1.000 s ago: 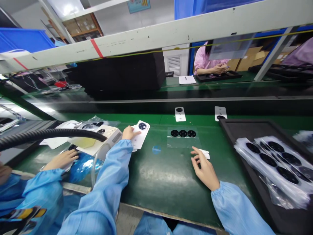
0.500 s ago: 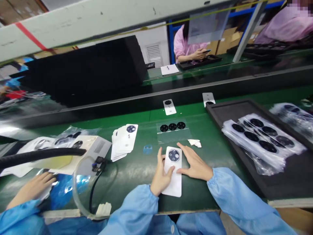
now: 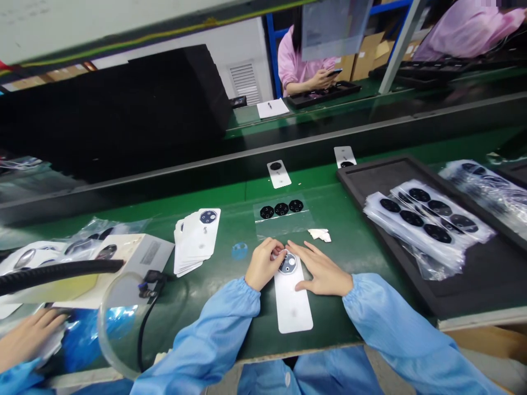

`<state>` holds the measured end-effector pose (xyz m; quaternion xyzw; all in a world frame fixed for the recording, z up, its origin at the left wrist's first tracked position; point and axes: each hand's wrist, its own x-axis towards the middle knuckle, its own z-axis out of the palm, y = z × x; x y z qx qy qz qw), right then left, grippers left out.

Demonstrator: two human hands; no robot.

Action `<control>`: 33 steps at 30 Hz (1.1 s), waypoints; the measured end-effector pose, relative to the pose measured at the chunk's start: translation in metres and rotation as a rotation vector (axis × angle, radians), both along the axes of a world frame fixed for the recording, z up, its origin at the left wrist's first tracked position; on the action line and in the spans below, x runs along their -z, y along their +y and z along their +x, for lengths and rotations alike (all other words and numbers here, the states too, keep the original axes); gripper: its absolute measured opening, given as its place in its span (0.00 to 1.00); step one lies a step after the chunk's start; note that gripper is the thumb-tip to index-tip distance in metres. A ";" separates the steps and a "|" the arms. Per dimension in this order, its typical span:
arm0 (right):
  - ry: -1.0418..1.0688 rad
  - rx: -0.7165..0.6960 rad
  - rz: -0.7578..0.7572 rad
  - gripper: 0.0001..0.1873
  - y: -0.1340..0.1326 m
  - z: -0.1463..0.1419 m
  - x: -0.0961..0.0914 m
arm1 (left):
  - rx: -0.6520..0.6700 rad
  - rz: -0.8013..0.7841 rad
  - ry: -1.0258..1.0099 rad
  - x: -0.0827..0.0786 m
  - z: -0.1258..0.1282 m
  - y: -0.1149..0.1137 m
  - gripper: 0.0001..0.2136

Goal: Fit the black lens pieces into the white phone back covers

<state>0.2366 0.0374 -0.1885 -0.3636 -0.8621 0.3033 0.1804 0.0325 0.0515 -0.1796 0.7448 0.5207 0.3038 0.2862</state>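
Note:
A white phone-back-shaped card (image 3: 293,310) lies on the green bench in front of me, a dark round camera-lens sticker (image 3: 290,265) near its top. My left hand (image 3: 263,264) bends over the sticker's upper left edge, thumb and fingertips pinched together; anything between them is too small to make out. Along the card's right edge rests my right hand (image 3: 323,270), fingers stretched out and thumb apart, touching the card. Just beyond, a clear sheet (image 3: 269,226) carries three black round stickers (image 3: 281,209). A crumpled white scrap (image 3: 320,235) lies beside that sheet.
Left stand a fanned stack of white cards (image 3: 196,241), a blue film piece (image 3: 239,250) and a white box (image 3: 142,258) with a hose. A black tray (image 3: 405,296) with bagged sticker sheets (image 3: 415,225) is right. A co-worker's hand (image 3: 31,337) is at far left.
My left hand has moved up from the card's left side to the sticker's top edge, its fingers now pinched. My right hand stays at the card's right edge. The view has shifted slightly.

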 end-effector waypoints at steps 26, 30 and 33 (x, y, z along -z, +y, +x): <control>-0.028 -0.031 0.002 0.64 0.001 0.000 0.004 | 0.163 -0.074 0.128 -0.013 -0.005 0.024 0.02; -0.031 -0.030 0.004 0.64 0.001 0.000 0.004 | 0.168 -0.068 0.156 -0.013 -0.006 0.021 0.05; -0.034 -0.028 0.005 0.64 0.001 0.000 0.003 | 0.190 -0.073 0.176 -0.013 -0.007 0.021 0.07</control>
